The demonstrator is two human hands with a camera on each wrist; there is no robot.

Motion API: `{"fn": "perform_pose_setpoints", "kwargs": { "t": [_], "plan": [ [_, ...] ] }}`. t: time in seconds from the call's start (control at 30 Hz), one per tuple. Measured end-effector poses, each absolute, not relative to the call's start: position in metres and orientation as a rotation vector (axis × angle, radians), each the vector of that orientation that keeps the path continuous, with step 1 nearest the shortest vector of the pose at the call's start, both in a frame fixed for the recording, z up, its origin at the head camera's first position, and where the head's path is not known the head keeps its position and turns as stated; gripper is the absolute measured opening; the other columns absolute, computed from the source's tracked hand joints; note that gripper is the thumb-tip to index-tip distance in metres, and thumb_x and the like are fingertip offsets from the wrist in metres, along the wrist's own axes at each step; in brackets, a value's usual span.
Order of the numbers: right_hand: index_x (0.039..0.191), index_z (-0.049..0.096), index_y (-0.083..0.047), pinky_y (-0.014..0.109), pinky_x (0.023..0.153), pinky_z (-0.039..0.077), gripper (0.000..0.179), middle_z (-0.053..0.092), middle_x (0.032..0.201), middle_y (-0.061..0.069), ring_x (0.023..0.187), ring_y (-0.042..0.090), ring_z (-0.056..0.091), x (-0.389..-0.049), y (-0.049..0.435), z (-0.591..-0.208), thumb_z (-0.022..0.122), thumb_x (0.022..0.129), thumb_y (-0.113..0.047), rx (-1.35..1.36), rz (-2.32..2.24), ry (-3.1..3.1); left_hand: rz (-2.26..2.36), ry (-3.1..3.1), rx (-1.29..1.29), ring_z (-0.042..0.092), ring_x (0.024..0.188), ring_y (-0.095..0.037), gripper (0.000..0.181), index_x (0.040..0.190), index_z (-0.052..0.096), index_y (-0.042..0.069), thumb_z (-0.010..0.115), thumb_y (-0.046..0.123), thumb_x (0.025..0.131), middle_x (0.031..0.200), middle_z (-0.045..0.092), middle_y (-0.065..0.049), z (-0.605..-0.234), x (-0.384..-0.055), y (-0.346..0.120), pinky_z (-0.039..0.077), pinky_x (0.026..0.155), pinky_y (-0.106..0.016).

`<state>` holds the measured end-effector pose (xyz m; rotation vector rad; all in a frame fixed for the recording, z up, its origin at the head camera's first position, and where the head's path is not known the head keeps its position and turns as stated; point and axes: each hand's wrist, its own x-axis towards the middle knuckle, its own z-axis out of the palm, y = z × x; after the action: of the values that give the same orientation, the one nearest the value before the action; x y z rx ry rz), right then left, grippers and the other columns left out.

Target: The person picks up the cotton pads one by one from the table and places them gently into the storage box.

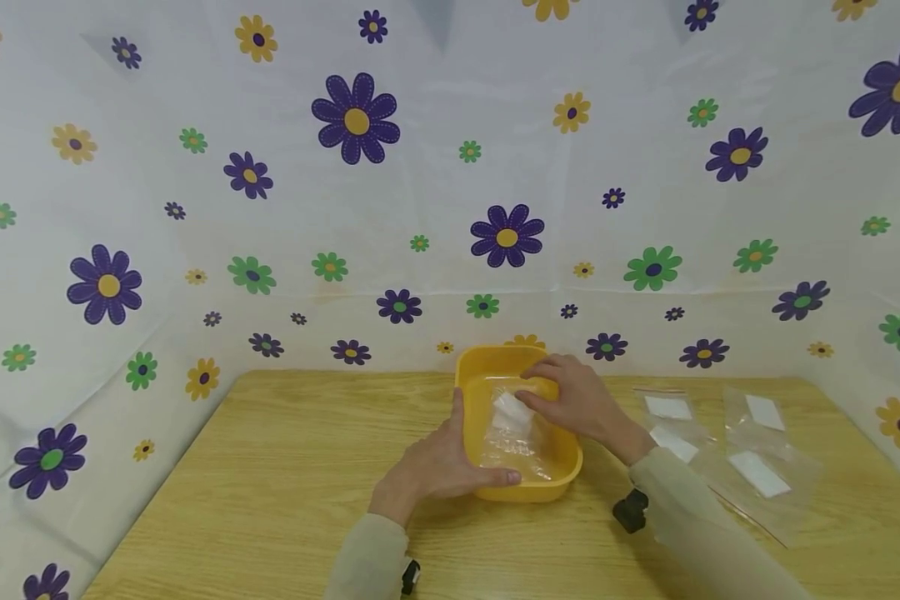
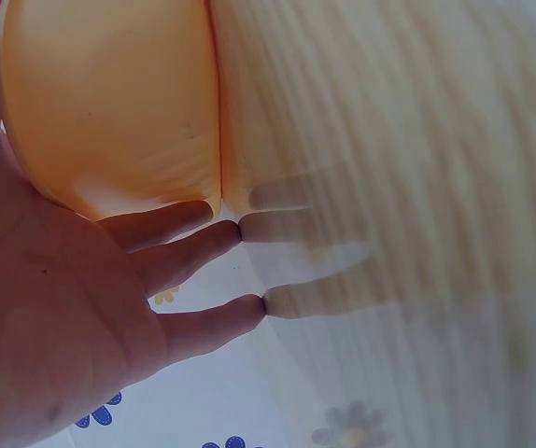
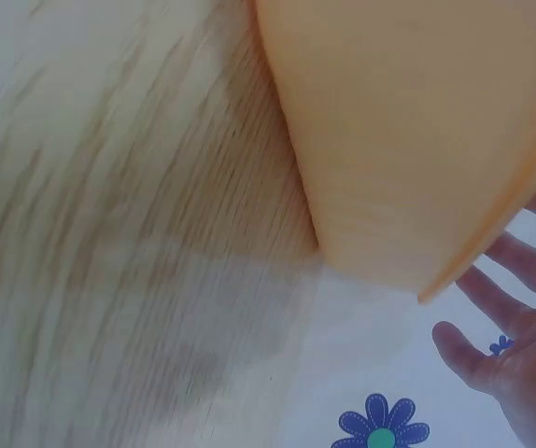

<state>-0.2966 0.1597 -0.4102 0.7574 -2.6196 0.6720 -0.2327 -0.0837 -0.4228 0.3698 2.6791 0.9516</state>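
Pale sleeves [image 1: 371, 554] nearest; beyond, clear bagging [image 1: 516, 429] lies inside the yellow tub [image 1: 525, 493], between both hands.
The left hand [image 1: 433, 462] spreads against the tub, thumb at its near edge; the right hand [image 1: 579, 402] reaches over it, fingers and thumb apart, contact unclear. A steady left and light right touch would probably suit thin plastic. Other bags [image 1: 757, 475] lie right of the grip.

From here I see a wood-grain table [image 1: 307, 467], glossy enough to throw reflections. The yellow tub [image 1: 528, 493] stands near its far edge; to the right lie clear bags [image 1: 783, 504] with white slips [image 1: 759, 474].
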Motion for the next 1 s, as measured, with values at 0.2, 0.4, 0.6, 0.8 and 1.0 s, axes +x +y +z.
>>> {"fn": "perform_pose_setpoints", "kwargs": {
  "t": [0.2, 0.4, 0.6, 0.8, 1.0],
  "plan": [
    [0.121, 0.075, -0.012, 0.062, 0.103, 0.052, 0.04, 0.07, 0.13, 0.017, 0.123, 0.04, 0.063, -0.292, 0.168, -0.412, 0.075, 0.092, -0.039, 0.753, 0.601, -2.595, 0.965, 2.677, 0.379, 0.044, 0.146, -0.042, 0.144, 0.164, -0.015, 0.017, 0.072, 0.083, 0.069, 0.168, 0.028, -0.016, -0.424, -0.233, -0.085, 0.043, 0.115, -0.061],
    [0.128, 0.072, -0.015, 0.067, 0.104, 0.048, 0.044, 0.065, 0.139, 0.018, 0.128, 0.043, 0.06, -0.283, 0.176, -0.413, 0.074, 0.092, -0.041, 0.713, 0.575, -2.637, 0.957, 2.678, 0.367, 0.044, 0.146, -0.042, 0.144, 0.164, -0.015, 0.02, 0.072, 0.084, 0.069, 0.169, 0.028, -0.016, -0.424, -0.233, -0.085, 0.043, 0.115, -0.06],
    [0.132, 0.07, -0.017, 0.066, 0.107, 0.047, 0.05, 0.063, 0.143, 0.016, 0.131, 0.041, 0.057, -0.272, 0.186, -0.413, 0.073, 0.092, -0.046, 0.673, 0.524, -2.683, 0.951, 2.684, 0.364, 0.045, 0.145, -0.043, 0.143, 0.164, -0.015, 0.02, 0.072, 0.083, 0.07, 0.168, 0.029, -0.016, -0.424, -0.233, -0.084, 0.044, 0.113, -0.061],
    [0.131, 0.07, -0.016, 0.066, 0.106, 0.048, 0.051, 0.063, 0.142, 0.017, 0.13, 0.042, 0.058, -0.261, 0.199, -0.414, 0.076, 0.09, -0.045, 0.654, 0.504, -2.655, 0.971, 2.679, 0.367, 0.048, 0.143, -0.043, 0.143, 0.164, -0.015, 0.02, 0.074, 0.08, 0.071, 0.167, 0.031, -0.017, -0.423, -0.233, -0.083, 0.045, 0.112, -0.061],
    [0.139, 0.063, -0.016, 0.073, 0.103, 0.045, 0.059, 0.058, 0.147, 0.019, 0.132, 0.046, 0.054, -0.249, 0.215, -0.412, 0.076, 0.09, -0.045, 0.584, 0.485, -2.658, 0.977, 2.67, 0.359, 0.048, 0.143, -0.042, 0.143, 0.164, -0.015, 0.022, 0.075, 0.081, 0.07, 0.167, 0.032, -0.016, -0.422, -0.231, -0.082, 0.045, 0.113, -0.062]
  ]
}}
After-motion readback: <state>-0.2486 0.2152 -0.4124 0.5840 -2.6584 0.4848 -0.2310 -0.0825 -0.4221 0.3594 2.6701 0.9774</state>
